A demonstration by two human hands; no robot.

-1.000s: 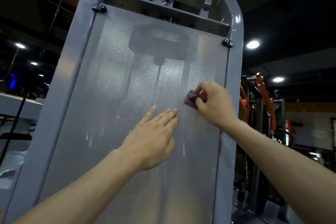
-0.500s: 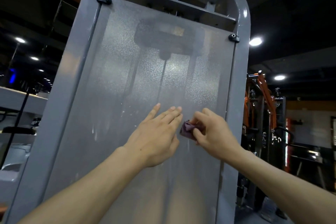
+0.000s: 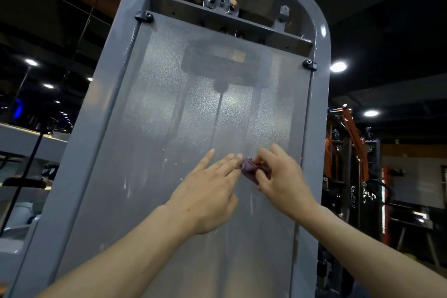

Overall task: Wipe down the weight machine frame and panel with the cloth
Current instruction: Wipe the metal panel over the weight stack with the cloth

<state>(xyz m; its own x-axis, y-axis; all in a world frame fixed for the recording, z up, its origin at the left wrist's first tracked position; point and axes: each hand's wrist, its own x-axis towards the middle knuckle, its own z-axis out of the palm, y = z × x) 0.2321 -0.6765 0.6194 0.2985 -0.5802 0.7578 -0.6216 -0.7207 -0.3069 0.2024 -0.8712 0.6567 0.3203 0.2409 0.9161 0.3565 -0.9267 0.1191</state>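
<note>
Panel (image 3: pixel 193 152): our frosted grey sheet, streaked.
Right hand (image 3: pixel 281 180): we pinch the purple cloth (image 3: pixel 250 168) against it.
Left hand (image 3: pixel 208 195): fingers straight, touching cloth.

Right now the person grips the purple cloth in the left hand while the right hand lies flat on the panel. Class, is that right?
No, the hands are swapped. The head view shows the right hand gripping the purple cloth while the left hand lies flat on the panel.

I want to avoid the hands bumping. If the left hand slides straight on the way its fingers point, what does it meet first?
Most likely the purple cloth held by the right hand; the left hand fingertips already almost touch it.
</note>
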